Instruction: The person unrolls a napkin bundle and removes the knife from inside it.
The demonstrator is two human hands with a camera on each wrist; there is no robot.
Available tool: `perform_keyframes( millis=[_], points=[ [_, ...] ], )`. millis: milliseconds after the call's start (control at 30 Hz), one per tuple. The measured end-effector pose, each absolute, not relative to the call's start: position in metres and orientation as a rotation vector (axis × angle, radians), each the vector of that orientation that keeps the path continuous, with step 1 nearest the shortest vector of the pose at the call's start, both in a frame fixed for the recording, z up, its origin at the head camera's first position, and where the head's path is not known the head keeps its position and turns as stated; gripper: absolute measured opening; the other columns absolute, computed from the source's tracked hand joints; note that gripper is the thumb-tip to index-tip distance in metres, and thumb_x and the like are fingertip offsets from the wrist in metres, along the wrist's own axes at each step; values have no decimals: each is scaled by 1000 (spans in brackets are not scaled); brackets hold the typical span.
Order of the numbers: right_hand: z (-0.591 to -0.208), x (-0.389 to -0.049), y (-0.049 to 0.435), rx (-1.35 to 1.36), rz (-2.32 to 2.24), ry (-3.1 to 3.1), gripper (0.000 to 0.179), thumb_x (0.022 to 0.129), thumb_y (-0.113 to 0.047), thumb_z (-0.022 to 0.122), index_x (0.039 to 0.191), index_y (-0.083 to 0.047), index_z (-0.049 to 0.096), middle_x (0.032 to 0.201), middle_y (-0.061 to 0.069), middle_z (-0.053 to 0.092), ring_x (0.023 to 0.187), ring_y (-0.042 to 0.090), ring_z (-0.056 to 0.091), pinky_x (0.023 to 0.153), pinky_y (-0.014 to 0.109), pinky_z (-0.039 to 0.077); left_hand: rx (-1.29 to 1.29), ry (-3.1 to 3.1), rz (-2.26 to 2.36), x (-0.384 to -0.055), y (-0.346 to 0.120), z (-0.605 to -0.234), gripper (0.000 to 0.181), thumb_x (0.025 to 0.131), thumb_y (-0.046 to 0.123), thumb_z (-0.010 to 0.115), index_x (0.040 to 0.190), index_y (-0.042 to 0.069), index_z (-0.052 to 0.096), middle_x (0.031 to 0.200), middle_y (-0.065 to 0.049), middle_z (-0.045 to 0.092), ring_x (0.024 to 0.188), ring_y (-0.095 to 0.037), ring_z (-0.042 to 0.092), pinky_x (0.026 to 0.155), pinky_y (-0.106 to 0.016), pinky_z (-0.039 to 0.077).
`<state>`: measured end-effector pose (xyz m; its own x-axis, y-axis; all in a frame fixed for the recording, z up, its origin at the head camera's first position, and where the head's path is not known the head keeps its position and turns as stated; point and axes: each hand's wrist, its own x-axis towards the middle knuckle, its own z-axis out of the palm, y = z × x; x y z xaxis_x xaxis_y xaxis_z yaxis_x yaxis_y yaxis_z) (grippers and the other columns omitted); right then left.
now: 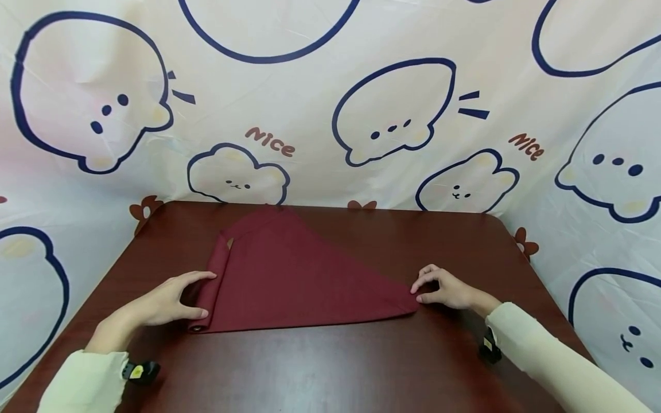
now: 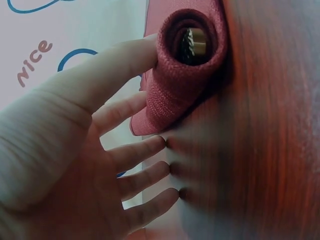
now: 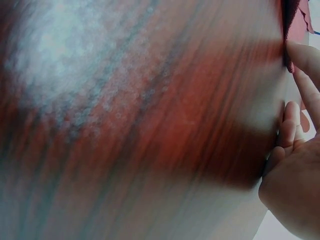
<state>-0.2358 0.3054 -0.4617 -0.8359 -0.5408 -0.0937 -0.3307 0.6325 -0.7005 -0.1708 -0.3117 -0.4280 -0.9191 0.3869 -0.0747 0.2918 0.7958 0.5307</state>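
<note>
A dark red cloth [image 1: 299, 275] lies on the table, its left side rolled into a tube [image 1: 210, 292] and its right side tapering to a corner. Inside the tube's near end, a gold-coloured piece [image 2: 198, 42] with a dark patterned edge shows; the rest of it is hidden. My left hand [image 1: 164, 297] is spread along the tube's left side, thumb and index fingertip touching it, the other fingers nearly straight with tips at the tabletop. At the cloth's right corner, my right hand [image 1: 448, 289] pinches the fabric between thumb and index finger, other fingers loosely bent.
The brown wooden table [image 1: 330, 367] has a back edge against a pale printed curtain [image 1: 310, 103], which also hangs at both sides. A small tan tip [image 1: 230, 243] shows by the tube's far end. Black straps circle both wrists.
</note>
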Motion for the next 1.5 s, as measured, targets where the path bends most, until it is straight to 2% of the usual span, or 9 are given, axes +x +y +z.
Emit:
perform_keyframes(
  millis=[200,533,833,1000,1133,1300,1500],
  points=[
    [-462,-237,306,-703,-995,2563,11,87,-20,79,98,-17,78,113,6,53,109,8,42,97,30,38,519,2793,789,-171,-311,-428,79,80,34,85,144,5,49,142,-29,51,129,-49,48,97,-67,45],
    [-459,-237,305,-702,-995,2565,10,87,-19,79,97,-16,78,113,7,53,109,13,43,98,43,38,496,2815,794,-171,-306,-423,77,81,34,84,143,5,50,145,-30,48,132,-51,44,100,-72,41],
    [-457,-236,305,-693,-997,2556,11,87,-20,79,97,-16,78,114,8,53,111,16,42,99,45,37,534,2913,825,-171,-296,-419,60,89,26,77,140,3,55,143,-31,50,132,-51,45,102,-72,39],
    [-458,-235,303,-745,-1017,2564,10,87,-19,79,97,-16,78,112,7,53,109,14,42,97,40,37,555,2951,839,-172,-288,-421,53,92,24,73,139,3,57,144,-32,48,133,-52,42,103,-73,37],
    [-458,-236,303,-749,-1025,2564,10,88,-19,78,97,-15,78,112,7,53,109,12,42,96,36,37,545,2958,791,-174,-281,-422,55,90,25,75,139,6,58,146,-32,45,134,-54,39,103,-75,36],
    [-459,-235,303,-687,-1021,2544,11,87,-20,79,97,-17,78,115,8,52,110,11,42,99,39,37,480,2950,629,-171,-274,-426,61,85,30,80,139,10,59,149,-32,42,134,-56,36,99,-78,36],
    [-459,-236,304,-694,-1006,2546,10,87,-20,79,97,-17,78,113,7,52,110,11,42,98,39,37,470,2968,542,-169,-273,-430,54,83,29,82,132,11,67,149,-30,42,134,-57,36,98,-77,37]
  ],
)
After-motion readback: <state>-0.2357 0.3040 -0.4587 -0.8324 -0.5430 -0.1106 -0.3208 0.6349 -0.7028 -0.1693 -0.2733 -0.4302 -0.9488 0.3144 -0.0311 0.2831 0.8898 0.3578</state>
